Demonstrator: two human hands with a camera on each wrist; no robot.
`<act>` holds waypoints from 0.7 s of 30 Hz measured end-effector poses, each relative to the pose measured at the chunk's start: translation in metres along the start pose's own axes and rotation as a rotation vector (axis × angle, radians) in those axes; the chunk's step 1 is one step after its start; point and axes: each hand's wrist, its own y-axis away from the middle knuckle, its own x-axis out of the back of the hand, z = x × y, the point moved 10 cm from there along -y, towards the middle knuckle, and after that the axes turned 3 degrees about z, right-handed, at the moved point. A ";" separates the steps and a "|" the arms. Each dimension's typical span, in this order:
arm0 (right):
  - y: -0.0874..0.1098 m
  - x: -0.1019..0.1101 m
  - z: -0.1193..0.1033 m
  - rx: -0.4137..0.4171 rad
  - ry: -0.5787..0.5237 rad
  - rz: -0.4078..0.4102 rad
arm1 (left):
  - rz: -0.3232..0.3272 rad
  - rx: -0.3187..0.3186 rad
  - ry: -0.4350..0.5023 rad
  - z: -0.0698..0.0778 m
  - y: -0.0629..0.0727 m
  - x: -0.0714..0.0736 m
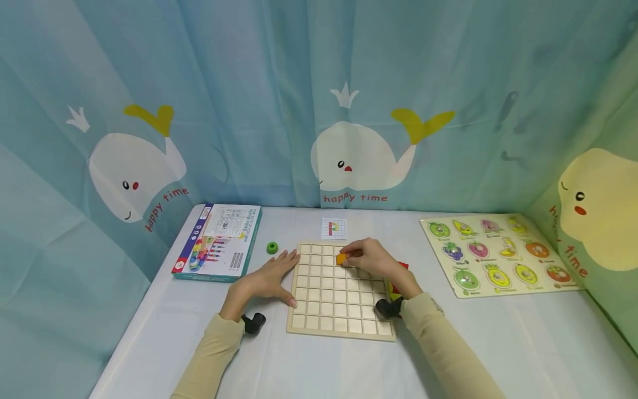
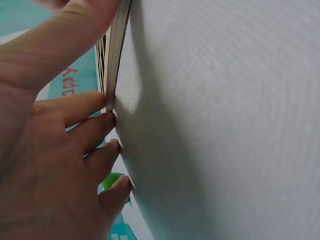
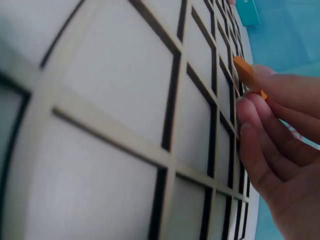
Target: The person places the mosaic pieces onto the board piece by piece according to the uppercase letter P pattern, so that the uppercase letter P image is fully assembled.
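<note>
A light wooden grid board (image 1: 326, 310) with square cells lies at the middle of the table. Over its upper part my right hand (image 1: 371, 257) pinches a small orange square tile (image 1: 341, 259) between thumb and fingers. In the right wrist view the orange tile (image 3: 245, 72) is tilted, close over the grid cells. My left hand (image 1: 269, 277) rests at the board's left edge with fingers spread; the thumb and fingertips (image 2: 111, 120) touch the frame and the table. Red and yellow pieces (image 1: 397, 285) lie beside the board, partly hidden under my right forearm.
A pattern card (image 1: 333, 228) with coloured squares lies beyond the board. Left of it stand a green ring-shaped piece (image 1: 272, 247) and a toy box (image 1: 219, 244). To the right lies a fruit puzzle board (image 1: 498, 255). A blue curtain (image 1: 259, 111) hangs behind the table.
</note>
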 end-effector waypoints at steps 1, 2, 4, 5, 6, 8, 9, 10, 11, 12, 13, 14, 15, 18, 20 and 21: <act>-0.001 -0.001 -0.001 0.009 0.013 -0.001 | 0.001 0.000 -0.001 0.000 0.000 0.000; -0.002 -0.001 -0.002 0.019 0.023 -0.004 | 0.000 0.000 0.000 0.000 -0.001 0.000; -0.003 -0.003 -0.004 0.041 0.047 -0.006 | 0.000 0.002 0.000 0.000 -0.001 0.000; -0.003 -0.003 -0.006 0.054 0.056 -0.006 | 0.001 0.003 -0.001 -0.001 -0.001 0.000; -0.004 -0.004 -0.007 0.066 0.065 -0.006 | 0.002 0.004 -0.002 -0.001 -0.001 -0.001; -0.004 -0.004 -0.007 0.081 0.074 -0.001 | 0.005 0.007 -0.003 -0.002 -0.001 -0.001; -0.005 -0.004 -0.007 0.085 0.081 0.004 | 0.005 0.009 -0.005 -0.002 -0.001 -0.002; -0.005 -0.005 -0.007 0.090 0.087 0.009 | 0.007 0.010 -0.006 -0.002 -0.001 -0.002; -0.005 -0.005 -0.007 0.094 0.093 0.014 | 0.006 0.012 -0.006 -0.003 -0.001 -0.002; -0.005 -0.005 -0.007 0.096 0.099 0.018 | 0.005 0.013 -0.008 -0.003 -0.001 -0.002; -0.005 -0.005 -0.007 0.093 0.100 0.021 | 0.003 0.015 -0.006 -0.003 -0.001 -0.003; -0.005 -0.006 -0.006 0.087 0.101 0.022 | -0.001 0.017 -0.004 -0.003 -0.001 -0.003; -0.005 -0.006 -0.005 0.080 0.101 0.024 | -0.003 0.016 0.000 -0.003 0.000 -0.003; -0.005 -0.007 -0.004 0.060 0.096 0.024 | -0.005 0.012 0.009 -0.002 0.000 -0.001; -0.005 -0.007 -0.005 0.062 0.092 0.017 | -0.003 0.010 0.012 -0.001 0.000 0.000; -0.004 -0.007 -0.006 0.065 0.092 0.014 | 0.000 0.009 0.015 -0.001 0.000 0.000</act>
